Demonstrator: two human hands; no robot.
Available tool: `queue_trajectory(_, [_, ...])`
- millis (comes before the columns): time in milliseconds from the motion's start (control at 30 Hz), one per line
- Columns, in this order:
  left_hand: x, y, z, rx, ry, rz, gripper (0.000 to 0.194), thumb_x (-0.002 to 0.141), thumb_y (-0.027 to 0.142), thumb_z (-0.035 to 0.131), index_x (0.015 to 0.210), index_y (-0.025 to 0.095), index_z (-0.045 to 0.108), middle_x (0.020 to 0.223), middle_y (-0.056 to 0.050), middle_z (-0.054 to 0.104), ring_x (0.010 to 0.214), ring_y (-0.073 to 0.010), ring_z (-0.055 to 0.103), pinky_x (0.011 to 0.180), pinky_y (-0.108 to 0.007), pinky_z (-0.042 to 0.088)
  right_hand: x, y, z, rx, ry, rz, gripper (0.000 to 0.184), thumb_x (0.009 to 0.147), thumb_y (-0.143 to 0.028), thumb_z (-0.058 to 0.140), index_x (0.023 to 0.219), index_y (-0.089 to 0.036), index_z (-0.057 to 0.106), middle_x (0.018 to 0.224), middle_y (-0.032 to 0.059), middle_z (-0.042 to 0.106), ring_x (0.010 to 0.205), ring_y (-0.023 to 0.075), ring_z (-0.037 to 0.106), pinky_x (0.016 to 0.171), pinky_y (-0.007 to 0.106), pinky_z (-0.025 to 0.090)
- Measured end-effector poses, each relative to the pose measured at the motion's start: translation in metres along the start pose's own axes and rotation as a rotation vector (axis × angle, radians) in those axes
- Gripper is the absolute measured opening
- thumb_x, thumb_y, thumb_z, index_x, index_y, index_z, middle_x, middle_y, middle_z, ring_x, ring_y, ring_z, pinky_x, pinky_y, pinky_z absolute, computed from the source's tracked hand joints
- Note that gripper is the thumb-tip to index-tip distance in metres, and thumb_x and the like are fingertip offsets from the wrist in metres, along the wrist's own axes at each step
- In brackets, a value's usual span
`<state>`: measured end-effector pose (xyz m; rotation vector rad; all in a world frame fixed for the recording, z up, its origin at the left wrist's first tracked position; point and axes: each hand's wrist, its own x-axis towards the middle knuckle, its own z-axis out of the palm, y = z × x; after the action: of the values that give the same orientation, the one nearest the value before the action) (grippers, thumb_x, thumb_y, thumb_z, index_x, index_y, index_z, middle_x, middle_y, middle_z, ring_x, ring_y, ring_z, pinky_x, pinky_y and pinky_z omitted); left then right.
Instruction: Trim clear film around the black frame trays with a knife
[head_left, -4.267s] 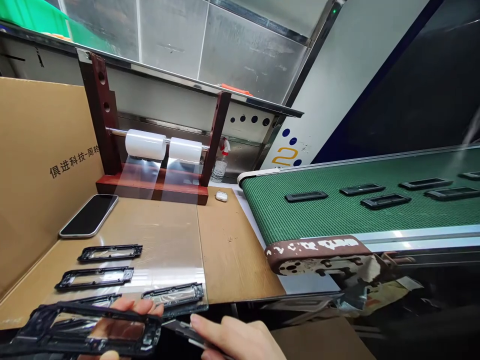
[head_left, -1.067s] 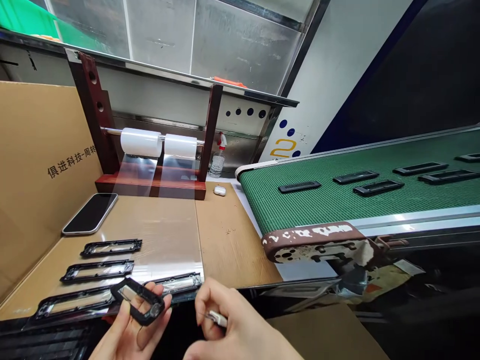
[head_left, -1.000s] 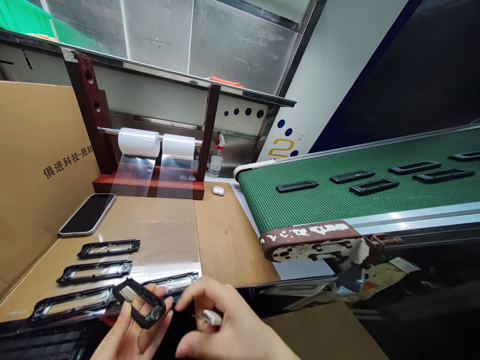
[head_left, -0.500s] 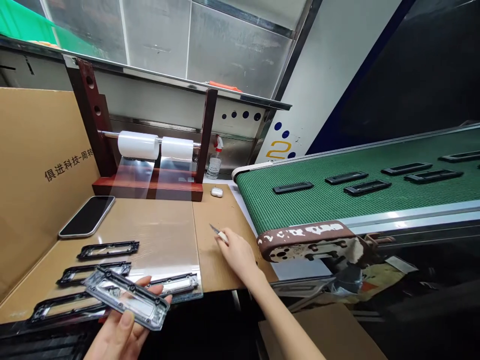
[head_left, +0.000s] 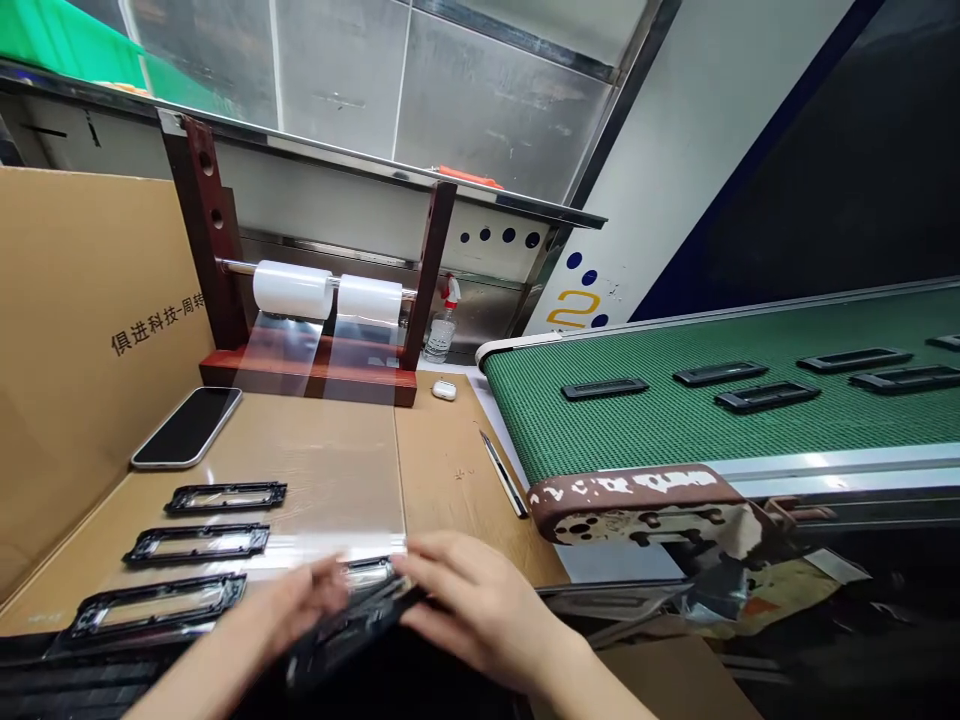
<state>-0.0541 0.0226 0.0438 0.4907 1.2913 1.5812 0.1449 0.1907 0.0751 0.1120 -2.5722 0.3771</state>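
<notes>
A black rectangular plastic frame (head_left: 349, 632), blurred and tilted, is at the table's front edge. My right hand (head_left: 480, 605) grips its right end between thumb and fingers. My left hand (head_left: 311, 598) is at its upper left side, smeared by motion, so I cannot tell whether it grips the frame. Just behind, partly hidden by my hands, another black frame with a clear window (head_left: 367, 572) lies on the table. Three similar frames (head_left: 196, 542) lie in a column on the left. A utility knife (head_left: 504, 475) rests on the cardboard to the right, touched by neither hand.
Two film rolls (head_left: 292, 290) hang on a dark red stand (head_left: 307, 385), their clear film reaching down. A phone (head_left: 187, 428), white case (head_left: 444, 391) and spray bottle (head_left: 441, 330) stand around it. At right, a green conveyor (head_left: 540, 420) carries several black frames. A carton (head_left: 90, 280) borders the left.
My right hand has let go of the utility knife, now lying on the cardboard, and has come left onto the black frame. The frame has turned and moved right. The view has shifted slightly.
</notes>
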Motion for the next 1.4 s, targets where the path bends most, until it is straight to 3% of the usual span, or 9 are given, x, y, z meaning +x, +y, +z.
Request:
queue_trajectory(100, [0.034, 0.02, -0.014, 0.06, 0.122, 0.039, 0.079, 0.08, 0.058, 0.058, 0.148, 0.021, 0.038, 0.155, -0.008, 0.043, 0.147, -0.0222, 0.031, 0.12, -0.033, 0.023, 0.004, 0.021, 0.012, -0.021, 0.11, 0.17, 0.035, 0.094, -0.026, 0.062, 0.127, -0.018, 0.061, 0.112, 0.0137, 0.066, 0.103, 0.0229, 0.066, 0.086, 0.035, 0.058])
queue_trajectory(167, [0.052, 0.033, -0.015, 0.089, 0.128, -0.008, 0.083, 0.09, 0.057, 0.045, 0.153, 0.011, 0.018, 0.165, -0.015, 0.019, 0.15, -0.0198, 0.021, 0.122, -0.032, 0.015, 0.01, 0.031, 0.023, 0.004, 0.092, 0.218, 0.039, 0.088, -0.02, 0.069, 0.126, -0.019, 0.062, 0.109, 0.0115, 0.066, 0.102, 0.0225, 0.066, 0.087, 0.035, 0.059])
queue_trajectory(267, [0.064, 0.049, -0.011, 0.132, 0.026, -0.148, 0.085, 0.089, 0.057, 0.051, 0.149, 0.001, 0.024, 0.147, -0.03, 0.046, 0.131, -0.0306, 0.053, 0.114, -0.042, 0.034, 0.02, 0.039, 0.041, 0.057, 0.034, 0.268, 0.041, 0.082, -0.015, 0.075, 0.121, -0.02, 0.064, 0.109, 0.0094, 0.067, 0.104, 0.0225, 0.065, 0.09, 0.036, 0.057])
queue_trajectory(367, [0.061, 0.056, -0.007, 0.159, -0.052, -0.253, 0.088, 0.086, 0.057, 0.058, 0.147, 0.002, 0.028, 0.113, -0.025, 0.072, 0.098, -0.031, 0.072, 0.094, -0.042, 0.052, 0.024, 0.041, 0.054, 0.112, 0.011, 0.306, 0.039, 0.08, -0.014, 0.076, 0.117, -0.021, 0.066, 0.109, 0.0075, 0.067, 0.105, 0.0217, 0.065, 0.091, 0.035, 0.056])
queue_trajectory(500, [0.052, 0.059, -0.009, 0.197, -0.093, -0.303, 0.073, 0.088, 0.051, 0.06, 0.14, 0.006, 0.039, 0.096, -0.016, 0.078, 0.087, -0.0244, 0.075, 0.08, -0.033, 0.055, 0.025, 0.041, 0.061, 0.159, -0.009, 0.311, 0.038, 0.08, -0.014, 0.077, 0.115, -0.02, 0.066, 0.108, 0.0072, 0.066, 0.103, 0.0209, 0.064, 0.09, 0.033, 0.055])
queue_trajectory(667, [0.051, 0.053, -0.013, 0.234, -0.091, -0.29, 0.065, 0.084, 0.053, 0.064, 0.13, 0.009, 0.053, 0.1, -0.016, 0.078, 0.104, -0.0275, 0.071, 0.093, -0.037, 0.053, 0.028, 0.037, 0.063, 0.159, -0.045, 0.317, 0.038, 0.08, -0.017, 0.078, 0.116, -0.02, 0.067, 0.107, 0.0077, 0.065, 0.101, 0.0214, 0.064, 0.089, 0.034, 0.055])
queue_trajectory(867, [0.052, 0.04, -0.027, 0.385, 0.097, -0.08, 0.07, 0.084, 0.065, 0.053, 0.138, 0.021, 0.05, 0.143, -0.016, 0.057, 0.135, -0.0288, 0.05, 0.116, -0.042, 0.032, 0.01, 0.072, 0.066, -0.06, 0.115, 0.546, 0.053, 0.09, -0.031, 0.064, 0.141, -0.023, 0.049, 0.136, 0.014, 0.056, 0.131, 0.028, 0.05, 0.108, 0.047, 0.044])
queue_trajectory(1033, [0.039, 0.033, -0.039, 0.599, 0.192, 0.158, 0.078, 0.072, 0.07, 0.064, 0.139, 0.031, 0.053, 0.156, -0.003, 0.042, 0.15, -0.0311, 0.022, 0.123, -0.044, 0.005, -0.019, 0.125, 0.061, -0.369, 0.283, 0.916, 0.052, 0.091, -0.014, 0.039, 0.14, 0.001, 0.045, 0.14, 0.0327, 0.048, 0.136, 0.0432, 0.042, 0.108, 0.066, 0.033])
queue_trajectory(1400, [0.028, 0.019, -0.058, 0.941, 0.17, 0.323, 0.057, 0.069, 0.073, 0.059, 0.11, 0.037, 0.074, 0.13, -0.005, 0.068, 0.125, -0.0415, 0.055, 0.115, -0.056, 0.03, -0.032, 0.15, 0.048, -0.487, 0.31, 0.964, 0.049, 0.084, -0.003, 0.034, 0.124, -0.01, 0.062, 0.098, 0.0196, 0.064, 0.089, 0.0316, 0.066, 0.083, 0.046, 0.053])
